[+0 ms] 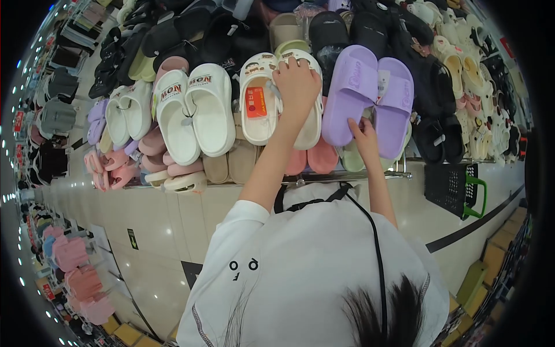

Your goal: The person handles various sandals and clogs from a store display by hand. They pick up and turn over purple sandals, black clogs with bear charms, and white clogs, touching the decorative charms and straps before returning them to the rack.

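Observation:
My left hand [298, 84] is closed over the top of a pair of white slippers [259, 118] with small cartoon prints on the straps. Its fingers curl over the strap of the right-hand slipper and hide part of it. A red label [254, 102] lies inside the other slipper. Beside this pair, my right hand [364, 137] pinches the heel edge of a lilac slipper [342, 124], thumb on the insole. Its mate [393, 130] leans alongside, with a white tag [383, 85] between the two. Both pairs stand tilted on the display.
White slippers with lettered straps [211, 115] stand to the left. Black slippers [370, 34] fill the rows behind. Pink slippers [322, 157] lie below, above a metal rail [399, 174]. A black basket with a green handle [475, 196] is at right; clothes [69, 251] hang at left.

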Demonstrator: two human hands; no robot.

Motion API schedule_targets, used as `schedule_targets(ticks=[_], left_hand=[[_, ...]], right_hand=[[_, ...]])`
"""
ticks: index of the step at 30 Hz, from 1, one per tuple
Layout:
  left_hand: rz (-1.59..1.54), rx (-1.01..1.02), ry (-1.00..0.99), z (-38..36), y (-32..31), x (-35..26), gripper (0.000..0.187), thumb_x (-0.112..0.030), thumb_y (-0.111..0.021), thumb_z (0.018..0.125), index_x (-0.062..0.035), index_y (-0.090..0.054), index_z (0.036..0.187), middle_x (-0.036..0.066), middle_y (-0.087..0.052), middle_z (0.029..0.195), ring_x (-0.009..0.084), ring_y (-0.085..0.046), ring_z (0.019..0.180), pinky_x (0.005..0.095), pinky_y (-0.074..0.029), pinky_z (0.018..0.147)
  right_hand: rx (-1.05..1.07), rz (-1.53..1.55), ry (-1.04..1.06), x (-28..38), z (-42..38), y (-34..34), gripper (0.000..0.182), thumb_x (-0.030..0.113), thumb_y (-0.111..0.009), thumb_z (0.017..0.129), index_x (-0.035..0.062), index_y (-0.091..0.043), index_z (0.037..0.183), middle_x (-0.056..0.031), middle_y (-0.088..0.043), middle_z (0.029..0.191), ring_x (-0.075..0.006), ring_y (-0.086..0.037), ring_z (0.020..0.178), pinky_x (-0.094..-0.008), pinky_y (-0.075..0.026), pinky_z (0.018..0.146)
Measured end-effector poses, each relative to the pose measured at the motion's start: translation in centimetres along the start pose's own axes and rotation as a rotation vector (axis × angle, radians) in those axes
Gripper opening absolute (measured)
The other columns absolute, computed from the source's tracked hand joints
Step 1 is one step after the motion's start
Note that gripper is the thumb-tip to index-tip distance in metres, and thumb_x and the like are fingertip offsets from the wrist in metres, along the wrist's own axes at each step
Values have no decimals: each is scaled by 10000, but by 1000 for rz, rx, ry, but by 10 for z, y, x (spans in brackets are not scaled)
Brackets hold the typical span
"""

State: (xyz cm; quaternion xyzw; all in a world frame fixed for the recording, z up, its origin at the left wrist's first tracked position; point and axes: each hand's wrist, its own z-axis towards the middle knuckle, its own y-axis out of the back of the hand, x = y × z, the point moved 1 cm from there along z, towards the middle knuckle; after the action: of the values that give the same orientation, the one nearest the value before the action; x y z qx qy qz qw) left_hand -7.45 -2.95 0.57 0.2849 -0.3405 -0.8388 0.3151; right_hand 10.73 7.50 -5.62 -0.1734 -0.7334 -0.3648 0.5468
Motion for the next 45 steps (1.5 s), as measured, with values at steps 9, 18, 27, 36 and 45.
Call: schedule_targets(ticks=[9,18,27,36,45], left_hand=[[24,11,3,0,0,2,205,-236,-583,737,-62,-651,821,115,-602,901,301,-558,863,465,-422,722],[-4,28,-3,1,-1,4,226,-221,-594,719,-30,-655,824,135,-601,913,319,-556,878,470,-414,745],[9,58,-24,1,1,6,224,-232,-586,742,-36,-658,823,137,-607,958,308,-551,872,468,-410,742],[-494,73,-295,-44,37,-22,358,-252,-682,763,-62,-598,1054,136,-531,1106,328,-500,1037,453,-376,893],[-980,467,99,-71,64,-33,248,-172,-735,731,-12,-608,872,56,-573,802,176,-534,657,287,-400,554]], right_hand=[[-141,47,72,-16,-20,22,348,191,-632,874,-46,-556,1117,-62,-631,922,-117,-567,789,-241,-448,689],[-702,124,294,-28,-29,78,286,73,-594,856,2,-524,1124,-120,-520,1085,-174,-533,958,-280,-428,787],[-427,351,-188,-55,-33,97,474,248,-679,814,-45,-492,1136,-132,-563,1090,-182,-534,965,-303,-412,865],[-577,315,56,16,-92,30,436,187,-659,831,-30,-449,1146,-127,-507,1084,-190,-491,980,-315,-399,875],[-545,68,640,34,-120,25,570,90,-737,683,15,-428,1156,-115,-465,1062,-216,-471,974,-331,-386,864]])
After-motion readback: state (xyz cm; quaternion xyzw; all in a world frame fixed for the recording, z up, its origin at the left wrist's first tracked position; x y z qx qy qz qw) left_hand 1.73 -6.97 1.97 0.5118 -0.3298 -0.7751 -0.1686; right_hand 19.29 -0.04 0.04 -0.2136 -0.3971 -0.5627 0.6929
